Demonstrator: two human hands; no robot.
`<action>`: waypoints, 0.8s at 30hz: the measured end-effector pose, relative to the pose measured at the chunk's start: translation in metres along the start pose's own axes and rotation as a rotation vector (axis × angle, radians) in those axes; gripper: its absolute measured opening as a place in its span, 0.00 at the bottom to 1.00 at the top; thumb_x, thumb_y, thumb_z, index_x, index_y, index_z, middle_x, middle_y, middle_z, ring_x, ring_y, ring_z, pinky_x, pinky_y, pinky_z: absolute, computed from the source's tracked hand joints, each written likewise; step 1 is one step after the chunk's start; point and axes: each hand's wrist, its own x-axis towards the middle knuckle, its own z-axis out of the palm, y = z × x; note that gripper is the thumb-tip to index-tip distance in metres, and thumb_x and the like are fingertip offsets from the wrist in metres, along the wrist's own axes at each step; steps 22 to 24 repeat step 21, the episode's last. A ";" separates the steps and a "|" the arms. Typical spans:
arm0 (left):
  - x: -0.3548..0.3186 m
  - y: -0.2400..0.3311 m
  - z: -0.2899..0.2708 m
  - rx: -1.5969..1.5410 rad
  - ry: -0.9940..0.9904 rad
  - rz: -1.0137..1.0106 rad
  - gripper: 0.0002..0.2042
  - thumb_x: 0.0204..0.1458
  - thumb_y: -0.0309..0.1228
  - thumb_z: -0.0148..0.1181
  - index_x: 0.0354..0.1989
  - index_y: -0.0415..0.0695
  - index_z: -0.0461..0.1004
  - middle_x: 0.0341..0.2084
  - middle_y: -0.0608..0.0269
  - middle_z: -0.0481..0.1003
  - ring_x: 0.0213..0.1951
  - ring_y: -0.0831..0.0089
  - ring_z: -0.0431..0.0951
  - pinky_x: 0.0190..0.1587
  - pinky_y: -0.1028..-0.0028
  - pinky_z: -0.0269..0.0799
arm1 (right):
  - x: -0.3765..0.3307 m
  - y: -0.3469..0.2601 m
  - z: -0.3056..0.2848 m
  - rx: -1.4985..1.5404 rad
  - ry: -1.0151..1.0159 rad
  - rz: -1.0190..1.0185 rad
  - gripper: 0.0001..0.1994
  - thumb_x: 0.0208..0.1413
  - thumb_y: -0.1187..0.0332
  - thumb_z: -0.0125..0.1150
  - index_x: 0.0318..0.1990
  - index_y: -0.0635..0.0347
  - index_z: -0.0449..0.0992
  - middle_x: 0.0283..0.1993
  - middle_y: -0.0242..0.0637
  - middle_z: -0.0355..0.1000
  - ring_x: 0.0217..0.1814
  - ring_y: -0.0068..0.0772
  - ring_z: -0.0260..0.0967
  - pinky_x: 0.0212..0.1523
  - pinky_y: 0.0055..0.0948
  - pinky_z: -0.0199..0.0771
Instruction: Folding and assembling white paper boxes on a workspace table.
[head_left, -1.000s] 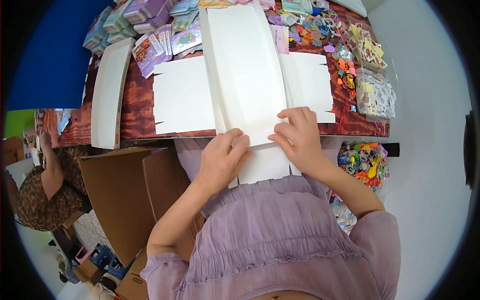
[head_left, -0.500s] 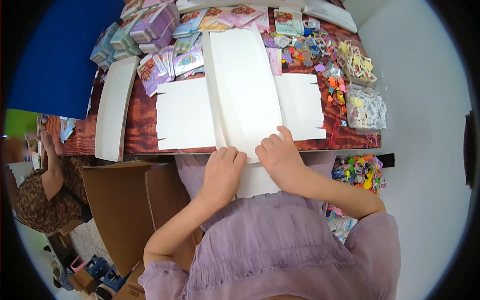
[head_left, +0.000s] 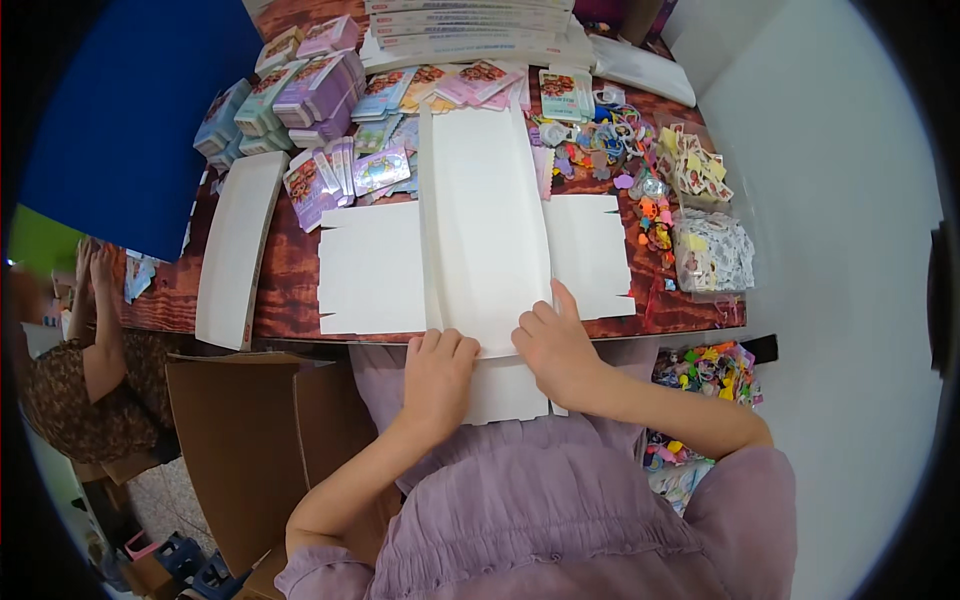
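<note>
Far left: spare white panel (head_left: 236,250) on brown table (head_left: 285,280). Centre: flat white carton blank (head_left: 480,230), near flap overhanging table edge. Left hand (head_left: 437,375) and right hand (head_left: 556,345), fingers extended flat, gripping nothing, pressing that flap's crease. Right: heaped colourful trinkets (head_left: 650,190). Step judged: creasing; next likely needs flap raised along fold.

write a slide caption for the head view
Both hands, left hand and right hand, press a flat white cardboard blank on the table.

Lighting: bright, even, diffuse; soft shadows. Glare: white card (head_left: 485,220) nearly blown out. Focus: centre sharp. Edges: fisheye bending, dark vignette.
</note>
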 end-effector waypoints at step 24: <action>-0.006 0.009 -0.020 -0.834 0.195 -0.457 0.44 0.55 0.34 0.67 0.76 0.53 0.44 0.72 0.58 0.50 0.58 0.53 0.68 0.64 0.56 0.60 | -0.011 -0.001 -0.003 0.183 0.179 -0.070 0.06 0.43 0.78 0.56 0.30 0.56 0.72 0.35 0.41 0.65 0.41 0.45 0.65 0.47 0.41 0.62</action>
